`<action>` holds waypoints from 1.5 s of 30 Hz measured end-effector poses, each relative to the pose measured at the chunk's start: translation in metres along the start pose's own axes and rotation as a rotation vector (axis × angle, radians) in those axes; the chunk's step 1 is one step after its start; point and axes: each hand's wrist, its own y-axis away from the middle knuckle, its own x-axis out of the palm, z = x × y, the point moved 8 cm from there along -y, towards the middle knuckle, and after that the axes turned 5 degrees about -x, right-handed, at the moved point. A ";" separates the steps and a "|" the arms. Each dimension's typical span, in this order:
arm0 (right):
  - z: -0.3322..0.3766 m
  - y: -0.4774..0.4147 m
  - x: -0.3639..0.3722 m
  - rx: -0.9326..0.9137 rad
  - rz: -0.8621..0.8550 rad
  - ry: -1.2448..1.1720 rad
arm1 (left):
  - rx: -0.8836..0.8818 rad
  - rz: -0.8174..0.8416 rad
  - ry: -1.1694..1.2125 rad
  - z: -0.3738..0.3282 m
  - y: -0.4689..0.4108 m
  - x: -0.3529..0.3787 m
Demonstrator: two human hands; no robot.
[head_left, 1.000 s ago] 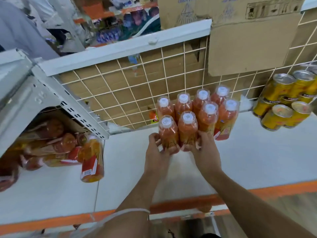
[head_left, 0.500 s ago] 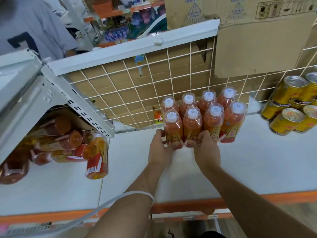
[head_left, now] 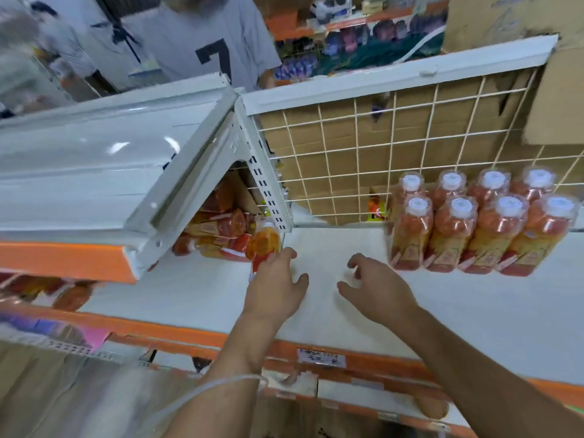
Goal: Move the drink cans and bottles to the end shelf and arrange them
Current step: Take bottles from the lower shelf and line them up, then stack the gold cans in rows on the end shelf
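Shrink-wrapped pack of eight orange drink bottles [head_left: 474, 229] upright on the white shelf [head_left: 474, 311], against the wire grid back [head_left: 347, 159], up and right of both hands, right hand [head_left: 376, 289] nearer but apart, loosely curled, empty, left hand [head_left: 275, 289] relaxed, empty, fingertips beside a lone orange bottle [head_left: 264, 241], possibly touching it

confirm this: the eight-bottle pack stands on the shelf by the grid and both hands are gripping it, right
Not quite. In the head view the pack does stand on the shelf by the grid, but neither hand grips it. The left hand and right hand hover open over the shelf, to the left of the pack and apart from it.
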 end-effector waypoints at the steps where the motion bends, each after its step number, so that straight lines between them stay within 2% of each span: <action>1: 0.023 -0.001 0.008 -0.049 0.023 0.058 | -0.003 -0.032 -0.056 0.016 0.005 -0.015; 5: 0.123 -0.003 0.043 -0.228 0.052 0.275 | -0.055 -0.078 -0.234 0.089 0.024 -0.067; 9: 0.217 -0.003 0.093 -0.316 0.068 0.275 | -0.061 -0.089 -0.287 0.174 0.041 -0.114; 14: 0.301 -0.010 0.162 -0.358 0.142 0.343 | -0.140 -0.131 -0.268 0.290 0.063 -0.160; 19: 0.351 -0.023 0.200 -0.352 0.207 0.331 | -0.231 -0.115 -0.173 0.364 0.068 -0.186; 30: 0.422 -0.105 0.239 -0.397 0.323 0.333 | -0.411 -0.210 0.025 0.450 0.022 -0.223; 36: 0.469 -0.152 0.274 -0.331 0.285 0.272 | -0.337 -0.285 0.067 0.499 -0.001 -0.255; 39: 0.495 -0.180 0.293 -0.309 0.227 0.203 | -0.281 -0.265 0.049 0.525 -0.026 -0.271; 41: 0.507 -0.195 0.309 -0.216 0.229 0.208 | -0.216 -0.228 0.032 0.540 -0.042 -0.278; 43: 0.517 -0.205 0.317 -0.143 0.141 0.181 | -0.140 -0.181 0.014 0.553 -0.054 -0.285; 45: 0.521 -0.213 0.319 -0.113 -0.018 0.100 | -0.074 -0.152 0.009 0.567 -0.062 -0.294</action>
